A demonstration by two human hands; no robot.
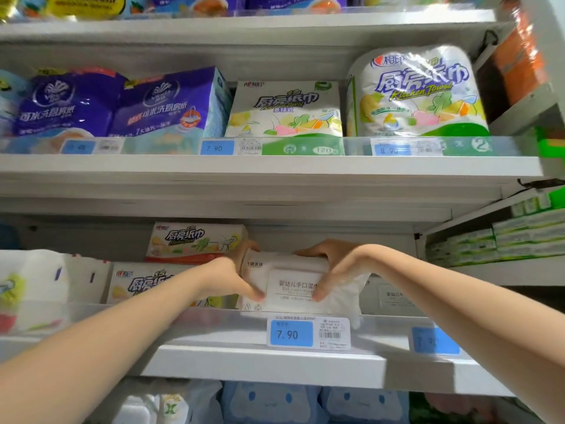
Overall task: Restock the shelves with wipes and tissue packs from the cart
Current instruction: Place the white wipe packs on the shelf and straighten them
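While the white shelves point(269, 168) fill the view, a big roll pack point(419, 93) of kitchen paper stands on the upper one, beside a flat white and green pack point(284, 110) and purple packs point(122, 102). On the shelf below, two kitchen paper boxes point(189, 240) sit stacked just left of the wipes pack point(290, 286). The wipes pack is soft and white, with a label and grey writing. It is at the shelf front, behind a clear rail point(382, 327). Both hands grip it: the left hand point(235, 278) curls round its left end, the right hand point(333, 269) round its right end. A blue price tag point(290, 333) reading 7.90 sits just below.
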